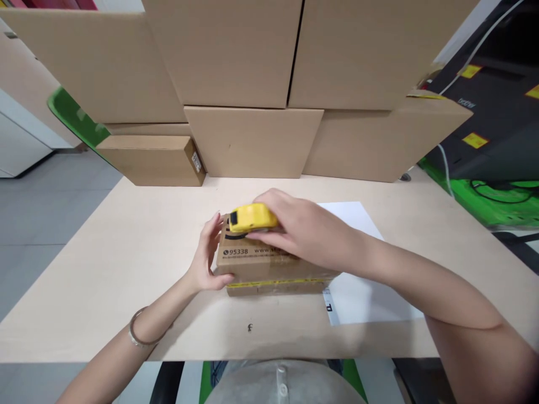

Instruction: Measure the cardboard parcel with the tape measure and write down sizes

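Note:
A taped brown cardboard box (269,268) with black print and a yellow strip along its front lies on the table ahead of me. My left hand (207,258) grips its left end, the thumb on the near side and the fingers on the far side. In my right hand (290,227) is a small yellow thing with a rounded, car-like body (253,217) and a black end. That hand holds it over the top of the box, near the left end. Its underside is hidden, so contact with the box cannot be made out.
A white sheet (370,297) lies to the right, partly under my right forearm. Large cardboard boxes (252,143) line the table's back, with a smaller closed box (151,163) at left. A dark Brother-branded machine (497,123) stands beyond the right edge.

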Motion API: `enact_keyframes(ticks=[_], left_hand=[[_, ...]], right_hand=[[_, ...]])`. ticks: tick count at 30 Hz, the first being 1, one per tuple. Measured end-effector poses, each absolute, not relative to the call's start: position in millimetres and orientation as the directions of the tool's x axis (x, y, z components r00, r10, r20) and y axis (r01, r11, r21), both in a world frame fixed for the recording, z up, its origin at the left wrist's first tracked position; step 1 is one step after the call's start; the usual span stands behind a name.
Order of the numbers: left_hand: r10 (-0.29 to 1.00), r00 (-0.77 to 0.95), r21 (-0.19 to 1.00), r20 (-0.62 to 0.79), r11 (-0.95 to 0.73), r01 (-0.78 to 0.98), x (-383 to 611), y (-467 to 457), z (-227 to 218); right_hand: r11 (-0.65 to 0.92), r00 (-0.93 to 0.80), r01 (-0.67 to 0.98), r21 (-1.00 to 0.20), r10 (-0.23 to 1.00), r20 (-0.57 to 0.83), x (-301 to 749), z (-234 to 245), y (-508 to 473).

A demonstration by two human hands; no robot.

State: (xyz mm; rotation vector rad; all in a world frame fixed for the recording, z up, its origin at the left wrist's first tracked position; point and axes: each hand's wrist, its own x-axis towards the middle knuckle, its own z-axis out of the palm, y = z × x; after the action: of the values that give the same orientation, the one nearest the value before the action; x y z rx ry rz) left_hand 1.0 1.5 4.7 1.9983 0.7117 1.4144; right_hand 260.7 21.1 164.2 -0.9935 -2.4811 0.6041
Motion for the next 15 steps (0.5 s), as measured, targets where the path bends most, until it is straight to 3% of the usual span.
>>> enact_keyframes(ticks=[3,6,9,15], left_hand=[[0.844,0.178,0.838,0.506,-0.530,0.130,3,-1,11],[0.991,0.001,0.991,0.131,-0.131,-0.010,13,1,19],[0.990,-0.038,0.971,-0.136,0.125,-0.206,27,8,26],[0.923,0.074,0.835,-0.378,0.375,-0.404,41,28,32]], right_hand=[[0.509,-0.522,0.513,-0.691,0.824,0.220,280,164,15],[0.428,-0.519,0.484,-0.764,0.843,0.143,297,155,13],[0.464,-0.580,0.574,-0.674,0.812,0.065,301,134,15],[0.507,-0.540,0.715,-0.482,0.838,0.080,290,98,26]])
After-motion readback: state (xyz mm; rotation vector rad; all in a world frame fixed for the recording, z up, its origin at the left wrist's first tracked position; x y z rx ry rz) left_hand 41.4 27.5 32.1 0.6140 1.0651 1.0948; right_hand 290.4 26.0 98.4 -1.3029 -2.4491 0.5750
